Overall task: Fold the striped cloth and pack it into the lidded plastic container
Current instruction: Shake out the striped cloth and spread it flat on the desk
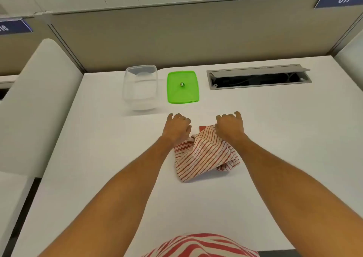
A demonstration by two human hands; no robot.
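The striped cloth [204, 154] lay crumpled on the white desk [98, 158], near the clear container [140, 88] and green lid [182, 87]. The left hand [177, 128] and right hand [229, 126] rested on its far edge, fingers curled; actual grip could not be determined.

Both hands [204, 127] grip crumpled striped cloth [204, 154]; container [140, 88] and green lid [182, 87] beyond.

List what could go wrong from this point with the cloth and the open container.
1. The striped cloth lies crumpled, so a fold started now may come out lopsided and too bulky for the clear container.
2. The green lid lies close beyond the left hand and right hand; spreading the cloth could knock it.
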